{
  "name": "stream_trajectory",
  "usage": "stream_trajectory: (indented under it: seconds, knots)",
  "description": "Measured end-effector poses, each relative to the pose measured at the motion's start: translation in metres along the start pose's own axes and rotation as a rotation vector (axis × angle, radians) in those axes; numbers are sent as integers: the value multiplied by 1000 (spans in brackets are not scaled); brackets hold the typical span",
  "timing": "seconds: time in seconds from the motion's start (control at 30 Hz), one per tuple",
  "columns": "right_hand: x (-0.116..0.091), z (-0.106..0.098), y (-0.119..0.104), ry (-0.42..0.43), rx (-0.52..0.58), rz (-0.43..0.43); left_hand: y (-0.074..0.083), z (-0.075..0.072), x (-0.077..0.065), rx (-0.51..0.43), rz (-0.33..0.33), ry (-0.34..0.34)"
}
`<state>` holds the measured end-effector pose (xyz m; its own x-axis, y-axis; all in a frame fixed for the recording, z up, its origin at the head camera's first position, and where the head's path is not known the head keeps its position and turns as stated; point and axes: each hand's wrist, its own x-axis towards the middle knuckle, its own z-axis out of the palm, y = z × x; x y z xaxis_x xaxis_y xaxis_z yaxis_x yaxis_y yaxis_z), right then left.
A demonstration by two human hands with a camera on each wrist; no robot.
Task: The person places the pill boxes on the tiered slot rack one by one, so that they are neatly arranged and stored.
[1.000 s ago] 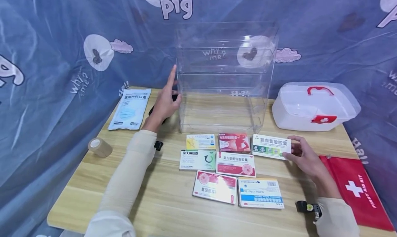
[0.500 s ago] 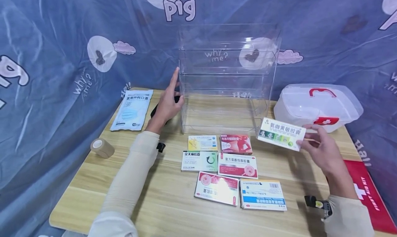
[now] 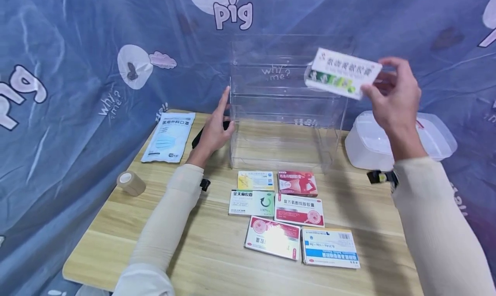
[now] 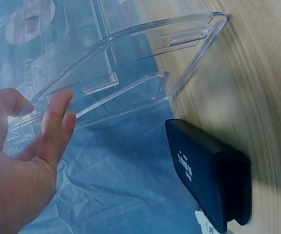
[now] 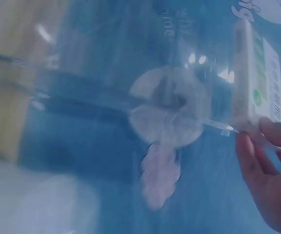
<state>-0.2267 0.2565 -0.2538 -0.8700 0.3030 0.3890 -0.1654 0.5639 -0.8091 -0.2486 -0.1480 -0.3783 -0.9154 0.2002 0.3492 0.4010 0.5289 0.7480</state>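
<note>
My right hand (image 3: 399, 98) pinches the right end of a white and green medicine box (image 3: 342, 74), raised in front of the upper right of a clear acrylic tiered rack (image 3: 280, 162). The right wrist view shows the same box (image 5: 259, 78) tilted, thumb on one face and fingers on the other side. At the rack's left side my left hand (image 3: 215, 130) rests with its index finger pointing up along the panel. Its fingers (image 4: 52, 131) lie by the clear edge in the left wrist view. Several medicine boxes, including a red one (image 3: 297, 183) and a green-white one (image 3: 251, 202), lie before the rack.
A translucent lidded box (image 3: 364, 145) stands right of the rack, partly behind my right arm. On the left are a face mask packet (image 3: 168, 137) and a tan bandage roll (image 3: 131, 184). A black case (image 4: 203, 170) sits beside the rack. A patterned blue cloth (image 3: 77, 20) hangs behind.
My right hand has lifted the white and green box off the table and carried it up to the rack's upper tiers. The left hand has stayed at the rack's side.
</note>
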Motion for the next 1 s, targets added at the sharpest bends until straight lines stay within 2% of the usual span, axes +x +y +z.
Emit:
stream_trajectory:
  seconds: [0.1,0.23,0.4,0.53,0.77,1.0]
  knots:
    - [28,20,-26,32,4,-26,0,-1,1,3,6,-4]
    - [56,48,-53,43,-55,-110,0,-1,1,11,5,1]
    - [77,78,-66,45,-145,-198,-1,-1,-2,14,1,6]
    - [80,93,-62,39,-161,-210,-1,-1,-4,8,4,10]
    - [79,105,-56,0,-212,-210,0,0,-5,16,-2,16]
    - [74,125,-63,-40,-237,-185,0,0,-5,9,-1,15]
